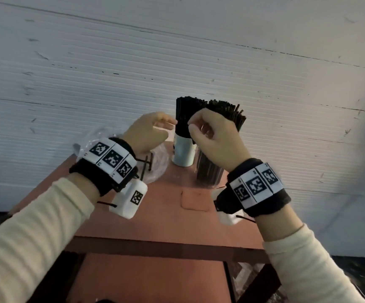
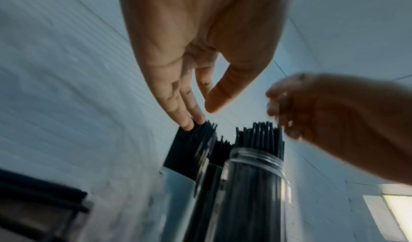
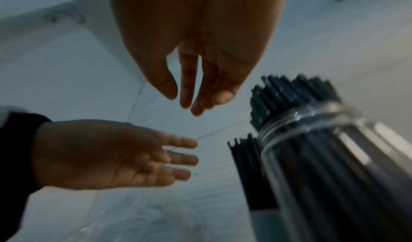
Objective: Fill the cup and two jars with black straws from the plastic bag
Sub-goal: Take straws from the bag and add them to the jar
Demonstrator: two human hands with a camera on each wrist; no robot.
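Note:
A white cup (image 1: 183, 154) packed with black straws (image 1: 188, 110) stands at the back of the red-brown table (image 1: 162, 219). Right of it is a clear jar (image 1: 209, 172), also full of straws (image 1: 229, 114). My left hand (image 1: 170, 125) reaches toward the cup with straight fingers. In the left wrist view its fingertips (image 2: 191, 122) touch the tops of the cup's straws (image 2: 196, 145). My right hand (image 1: 199, 127) hovers in front of the jar's straws, fingers loosely curled and holding nothing. The right wrist view shows the right hand (image 3: 183, 101) hanging relaxed beside the jar (image 3: 330, 154). I cannot make out a second jar.
The crumpled clear plastic bag (image 1: 160, 159) lies on the table left of the cup, with a few loose black straws (image 1: 146, 166) in it. A ribbed white wall (image 1: 177, 62) rises close behind the table. A lower shelf (image 1: 151, 278) shows under the tabletop.

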